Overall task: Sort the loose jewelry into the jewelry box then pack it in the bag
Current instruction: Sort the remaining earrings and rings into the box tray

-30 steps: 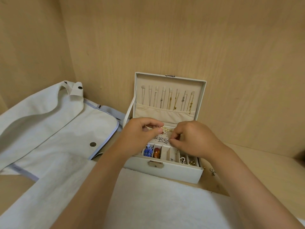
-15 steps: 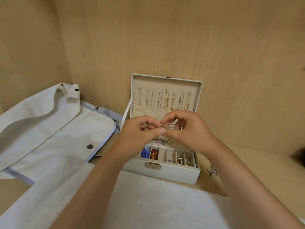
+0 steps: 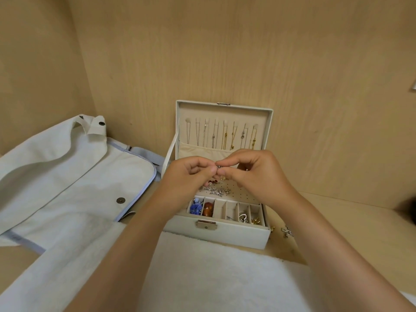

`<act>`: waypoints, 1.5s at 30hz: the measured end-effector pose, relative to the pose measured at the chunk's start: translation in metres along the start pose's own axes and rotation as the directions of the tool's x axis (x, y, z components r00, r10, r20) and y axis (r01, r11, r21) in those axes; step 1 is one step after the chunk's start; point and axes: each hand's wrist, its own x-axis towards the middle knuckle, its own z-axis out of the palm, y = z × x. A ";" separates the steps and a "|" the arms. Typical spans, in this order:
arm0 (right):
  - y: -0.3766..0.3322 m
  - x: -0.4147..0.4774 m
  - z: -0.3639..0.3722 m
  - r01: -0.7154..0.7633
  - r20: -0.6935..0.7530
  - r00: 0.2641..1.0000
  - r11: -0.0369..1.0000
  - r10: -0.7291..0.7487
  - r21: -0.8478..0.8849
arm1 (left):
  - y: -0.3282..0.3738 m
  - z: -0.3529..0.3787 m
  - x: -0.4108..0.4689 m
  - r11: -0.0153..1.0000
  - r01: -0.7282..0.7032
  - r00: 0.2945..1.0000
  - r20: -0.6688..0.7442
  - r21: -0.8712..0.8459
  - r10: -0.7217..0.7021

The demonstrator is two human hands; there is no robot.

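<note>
The left forearm [image 3: 126, 244] and the right forearm [image 3: 326, 244], both bare, stretch from the lower edge of the view and lean toward each other, so that the two hands meet in the middle. The left hand [image 3: 188, 176] shows its back to the left side. Its fingers are curled in toward the palm, and its thumb tip points to the right. The right hand [image 3: 254, 174] faces it with the knuckles up, and its forefinger is arched over its thumb. Its other fingers are folded loosely below. Between the fingertips of both hands sits a small silver piece [image 3: 218, 167], pinched from both sides.
</note>
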 end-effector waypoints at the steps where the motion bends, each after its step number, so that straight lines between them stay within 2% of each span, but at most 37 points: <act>1: 0.000 0.000 0.001 0.024 -0.015 1.000 1.000 -0.024 -0.004 | 0.001 0.000 0.001 1.000 -0.011 1.000 -0.004 0.009 0.011; 8: -0.002 -0.001 0.014 0.016 -0.125 0.992 0.999 -0.020 -0.032 | 0.004 -0.005 0.006 0.997 -0.064 0.998 -0.026 0.035 0.065; 12: -0.003 -0.001 0.016 0.031 -0.099 0.994 0.997 -0.037 -0.065 | 0.002 -0.008 0.009 0.993 -0.087 0.995 -0.033 0.084 0.090; 16: 0.001 -0.002 0.017 -0.042 -0.100 0.994 0.995 0.033 -0.093 | -0.005 -0.013 0.009 0.976 -0.098 0.994 -0.023 0.194 0.105; 22: 0.006 -0.005 0.022 -0.118 -0.056 0.993 0.963 0.107 -0.244 | -0.018 -0.025 0.005 0.819 -0.063 0.996 -0.016 0.570 0.088; 27: 0.002 -0.004 0.029 -0.120 -0.031 0.993 0.930 0.116 -0.346 | -0.015 -0.026 0.005 0.672 -0.078 0.991 0.128 0.736 -0.025; 29: 0.001 -0.001 0.031 -0.122 -0.013 0.992 0.909 0.128 -0.399 | -0.015 -0.025 0.004 0.674 -0.091 0.988 0.153 0.733 -0.033; 31: 0.000 0.004 0.034 -0.113 0.010 0.991 0.872 0.133 -0.476 | -0.016 -0.026 0.002 0.718 -0.086 0.989 0.148 0.691 -0.024; 37: -0.005 0.012 0.048 0.064 0.169 0.983 0.718 0.076 -0.693 | -0.021 -0.039 0.001 0.789 -0.043 0.999 0.026 0.613 0.033; 42: -0.001 0.012 0.052 0.172 0.226 0.974 0.610 0.013 -0.774 | -0.019 -0.042 0.001 0.790 -0.038 0.999 0.028 0.612 0.027; 45: -0.001 0.011 0.052 0.172 0.244 0.969 0.628 0.029 -0.759 | -0.020 -0.042 0.001 0.791 -0.034 0.999 0.032 0.611 0.018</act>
